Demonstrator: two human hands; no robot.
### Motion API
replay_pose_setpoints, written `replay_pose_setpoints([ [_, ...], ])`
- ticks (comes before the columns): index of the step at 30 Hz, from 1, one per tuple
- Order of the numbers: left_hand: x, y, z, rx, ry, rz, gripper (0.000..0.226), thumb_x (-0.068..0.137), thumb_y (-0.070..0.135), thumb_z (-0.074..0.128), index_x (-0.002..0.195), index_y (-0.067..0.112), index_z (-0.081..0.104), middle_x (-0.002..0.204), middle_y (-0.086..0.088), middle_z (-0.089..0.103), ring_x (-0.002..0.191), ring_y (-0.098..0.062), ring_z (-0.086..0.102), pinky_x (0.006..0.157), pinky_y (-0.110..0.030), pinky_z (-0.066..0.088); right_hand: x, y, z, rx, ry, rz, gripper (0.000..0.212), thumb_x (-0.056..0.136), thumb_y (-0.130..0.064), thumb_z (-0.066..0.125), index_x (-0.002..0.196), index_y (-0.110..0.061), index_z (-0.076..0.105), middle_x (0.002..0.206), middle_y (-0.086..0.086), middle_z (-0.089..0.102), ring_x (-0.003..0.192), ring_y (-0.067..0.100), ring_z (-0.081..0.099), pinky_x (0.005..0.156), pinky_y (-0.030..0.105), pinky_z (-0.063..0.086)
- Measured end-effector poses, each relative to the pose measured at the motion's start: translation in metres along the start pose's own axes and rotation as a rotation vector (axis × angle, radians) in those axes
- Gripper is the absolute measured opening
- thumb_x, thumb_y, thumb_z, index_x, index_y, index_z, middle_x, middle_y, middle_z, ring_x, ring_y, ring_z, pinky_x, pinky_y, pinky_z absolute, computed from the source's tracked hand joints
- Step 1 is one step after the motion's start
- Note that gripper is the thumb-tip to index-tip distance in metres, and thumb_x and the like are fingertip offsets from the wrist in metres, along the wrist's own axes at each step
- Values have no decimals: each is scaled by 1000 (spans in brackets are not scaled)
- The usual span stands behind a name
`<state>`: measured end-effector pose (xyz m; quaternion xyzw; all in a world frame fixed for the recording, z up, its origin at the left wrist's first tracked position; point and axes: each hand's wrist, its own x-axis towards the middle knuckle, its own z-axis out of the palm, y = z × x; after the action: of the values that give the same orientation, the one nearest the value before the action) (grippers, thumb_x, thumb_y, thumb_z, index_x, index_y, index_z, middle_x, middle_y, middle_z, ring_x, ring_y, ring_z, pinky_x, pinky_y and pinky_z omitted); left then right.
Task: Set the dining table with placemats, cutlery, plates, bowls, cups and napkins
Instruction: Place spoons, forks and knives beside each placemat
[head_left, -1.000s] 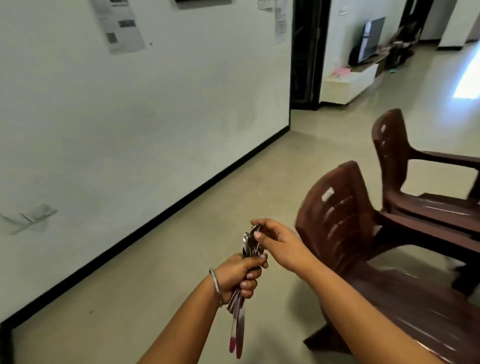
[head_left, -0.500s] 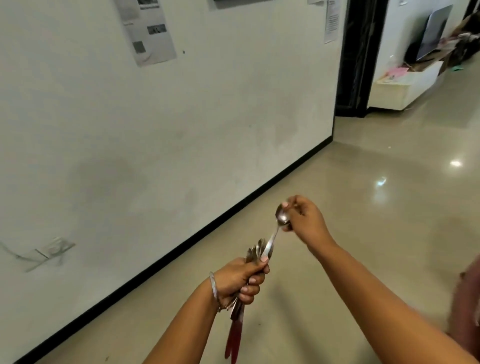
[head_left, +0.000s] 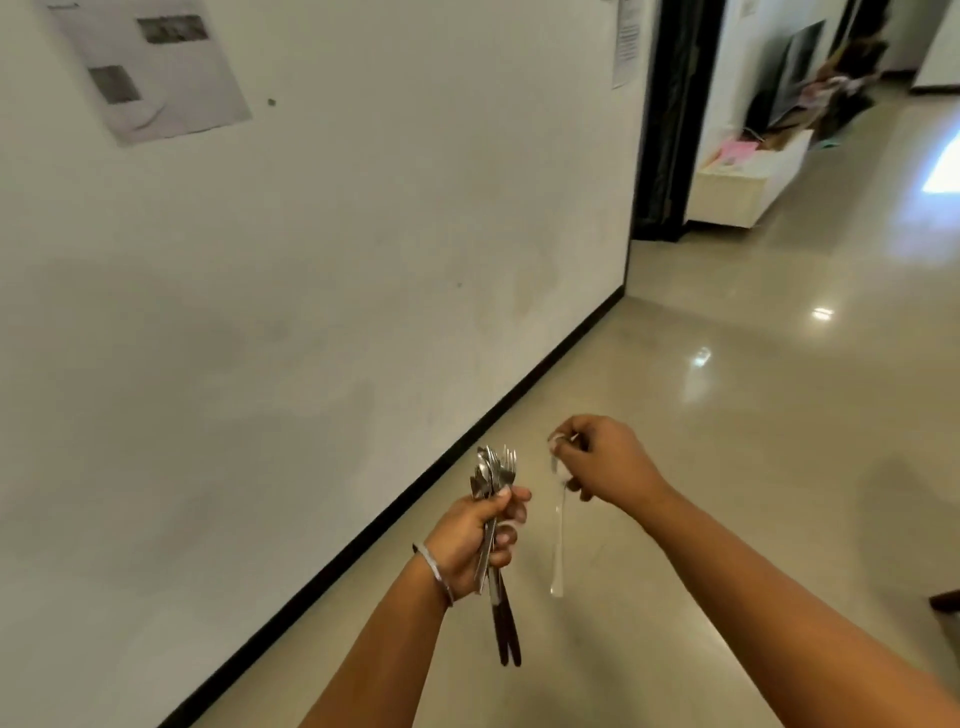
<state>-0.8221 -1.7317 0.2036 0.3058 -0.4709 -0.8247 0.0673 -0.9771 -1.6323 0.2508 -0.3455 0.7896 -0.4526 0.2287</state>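
Observation:
My left hand (head_left: 480, 535) grips a bundle of cutlery (head_left: 494, 475) upright, with fork and spoon heads sticking out above the fist and dark handles hanging below it. A metal bangle sits on that wrist. My right hand (head_left: 605, 460) pinches a single steel spoon (head_left: 558, 540) by its bowl end, and the blurred handle hangs straight down. The spoon is apart from the bundle, a little to its right. No table, placemats, plates, bowls, cups or napkins are in view.
A white wall (head_left: 311, 260) with a black skirting runs along the left, with papers (head_left: 150, 67) taped to it. Beige tiled floor (head_left: 753, 415) spreads ahead and right. A dark doorway (head_left: 670, 119) and a white low cabinet (head_left: 748, 187) lie far ahead. A brown chair part (head_left: 945, 600) shows at the right edge.
My right hand has pulled one spoon out of the bundle and now holds it clear, hanging down. The view has swung left, and the brown chairs have left the frame.

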Motion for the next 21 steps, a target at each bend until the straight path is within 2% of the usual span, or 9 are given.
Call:
replay_pose_setpoints([
  [3,66,31,11,99,-59,-55,25,101,16,41,107,5,62,101,-11,69,54,-8,43,43,-18,33,48,7,-7,1,20,86,13,91,-9,54,91,-6,67,65,7,64,46,15,63,42,25,52],
  [5,106,47,21,183,-124,-95,26,100,15,42,113,3,62,117,-16,66,55,-7,43,45,-18,33,73,16,-20,10,79,141,14,90,-7,54,93,-3,67,66,9,66,46,18,64,43,26,53],
  [7,147,58,36,290,-217,-133,28,99,16,44,120,4,59,122,-17,64,55,-6,43,45,-18,34,97,30,-38,10,143,207,16,90,-5,54,97,-2,67,75,14,69,45,18,64,44,25,53],
  [10,204,70,75,378,-360,-164,28,100,17,42,123,8,57,113,-14,69,55,-6,41,48,-18,33,128,63,-78,-8,252,280,20,89,-6,54,101,-3,69,81,11,71,51,20,67,46,22,54],
  [12,244,72,109,428,-423,-174,26,99,15,44,119,9,59,108,-14,71,56,-7,42,49,-19,32,148,87,-111,15,323,321,20,88,-6,54,100,-3,70,73,8,70,53,20,68,47,22,55],
  [16,328,75,190,515,-520,-195,26,99,17,45,118,7,60,97,-12,72,52,-8,44,46,-20,37,191,134,-191,99,442,375,18,90,-5,52,98,-4,68,64,7,67,43,13,63,46,23,54],
  [18,374,75,240,525,-544,-212,22,100,15,45,110,3,61,81,-6,68,48,-8,43,44,-21,37,212,163,-237,119,473,382,16,91,-9,54,95,-5,68,68,10,69,47,16,65,50,26,56],
  [21,437,84,317,558,-556,-204,18,99,13,46,89,4,58,63,0,56,44,-7,38,42,-20,34,243,199,-306,209,493,401,20,91,-17,60,88,2,67,71,16,70,58,23,70,62,33,60],
])
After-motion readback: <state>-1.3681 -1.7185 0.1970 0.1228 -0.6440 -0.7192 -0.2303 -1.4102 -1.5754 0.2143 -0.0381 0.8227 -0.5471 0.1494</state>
